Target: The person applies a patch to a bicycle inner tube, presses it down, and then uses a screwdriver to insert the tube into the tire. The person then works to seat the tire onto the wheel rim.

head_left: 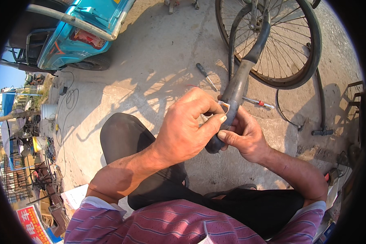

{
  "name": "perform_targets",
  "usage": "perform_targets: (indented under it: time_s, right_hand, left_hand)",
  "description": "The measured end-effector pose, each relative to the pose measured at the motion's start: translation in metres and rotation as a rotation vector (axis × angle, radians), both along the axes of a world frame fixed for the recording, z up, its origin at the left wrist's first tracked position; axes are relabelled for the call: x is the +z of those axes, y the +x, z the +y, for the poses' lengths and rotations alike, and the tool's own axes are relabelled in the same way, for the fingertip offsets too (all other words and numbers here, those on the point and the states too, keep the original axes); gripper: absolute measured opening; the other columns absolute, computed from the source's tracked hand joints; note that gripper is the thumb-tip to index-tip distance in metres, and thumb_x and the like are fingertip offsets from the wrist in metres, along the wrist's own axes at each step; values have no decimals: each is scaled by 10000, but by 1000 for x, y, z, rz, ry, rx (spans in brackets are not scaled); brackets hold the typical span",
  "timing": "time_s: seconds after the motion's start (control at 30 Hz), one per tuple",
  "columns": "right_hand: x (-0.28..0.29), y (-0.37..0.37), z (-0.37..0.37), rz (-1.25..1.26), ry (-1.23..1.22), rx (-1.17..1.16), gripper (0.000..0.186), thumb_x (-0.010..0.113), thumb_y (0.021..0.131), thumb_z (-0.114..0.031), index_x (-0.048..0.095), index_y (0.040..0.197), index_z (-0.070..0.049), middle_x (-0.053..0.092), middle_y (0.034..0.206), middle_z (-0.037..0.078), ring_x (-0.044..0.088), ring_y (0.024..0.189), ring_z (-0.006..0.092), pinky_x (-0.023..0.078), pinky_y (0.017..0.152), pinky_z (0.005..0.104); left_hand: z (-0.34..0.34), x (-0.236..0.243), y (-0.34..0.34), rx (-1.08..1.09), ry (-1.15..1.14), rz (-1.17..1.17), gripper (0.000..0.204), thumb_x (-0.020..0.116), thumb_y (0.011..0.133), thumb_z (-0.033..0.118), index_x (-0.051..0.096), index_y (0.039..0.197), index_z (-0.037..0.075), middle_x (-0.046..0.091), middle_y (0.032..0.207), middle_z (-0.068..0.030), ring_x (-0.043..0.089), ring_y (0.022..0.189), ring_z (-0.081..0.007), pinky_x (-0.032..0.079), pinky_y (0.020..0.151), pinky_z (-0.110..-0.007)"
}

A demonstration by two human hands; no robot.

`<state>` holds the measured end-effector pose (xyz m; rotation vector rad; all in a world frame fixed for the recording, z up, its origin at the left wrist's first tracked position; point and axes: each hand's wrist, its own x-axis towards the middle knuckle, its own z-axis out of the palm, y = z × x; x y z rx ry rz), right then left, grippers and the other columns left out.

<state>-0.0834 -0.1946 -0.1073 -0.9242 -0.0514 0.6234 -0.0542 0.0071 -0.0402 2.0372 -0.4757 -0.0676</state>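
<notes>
A black bicycle inner tube [239,77] hangs out from a spoked wheel [286,44] and runs down between my hands. My right hand [250,136] is closed round its lower part, with the thumb pressed on top and the fingers underneath. My left hand [187,124] pinches a small pale piece with an orange edge [224,104] between thumb and forefinger, close against the tube. Its exact kind is too small to tell. On the ground beyond my left hand lies a screwdriver [206,76]. A thin tool with a red and clear handle [260,103] lies behind the tube.
A turquoise vehicle [79,36] stands at the far left. Near it a dark cable [72,97] loops over the concrete, beside a white bucket [49,111]. At the right, a long black tube ends in a crosspiece [322,132]. Clutter lines the left edge.
</notes>
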Motion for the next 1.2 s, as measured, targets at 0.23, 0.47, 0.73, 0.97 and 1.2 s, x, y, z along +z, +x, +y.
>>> perform_targets:
  time_s: [0.23,0.47,0.73,0.97,1.2]
  right_hand:
    - [-3,1,2,14,-67,-4,586,707,955,7,419,1465,7,651,1165,76,678,951,105,577,707,256]
    - [0,1,4,8,-114,-26,496,732,945,-23,498,1380,10,673,1060,46,673,847,68,564,663,236]
    - [1,2,2,16,-156,-9,449,746,934,-48,527,1321,11,680,1004,40,666,821,60,558,653,229]
    - [4,2,1,34,-138,-44,521,738,937,-34,490,1393,7,686,1098,79,679,890,98,572,677,251]
    - [6,7,-9,-7,-92,24,732,761,951,-93,344,1549,-19,652,1197,97,679,982,134,594,718,272]
  left_hand:
    - [-3,-7,1,-23,61,-115,100,770,855,39,722,935,4,671,947,-126,678,874,-282,536,775,-397]
    - [-5,-9,0,-36,134,-116,112,772,835,0,716,932,-16,673,948,-138,677,878,-269,544,784,-383]
    - [-10,-11,0,-46,201,-237,106,780,832,13,709,911,15,673,937,-121,661,877,-280,523,789,-395]
    - [2,0,8,161,-74,411,127,696,963,115,676,1006,-3,686,959,-89,656,907,-181,520,821,-348]
    - [20,1,18,260,-493,593,198,627,1034,178,617,1091,-11,703,1009,-105,666,906,-150,533,853,-327]
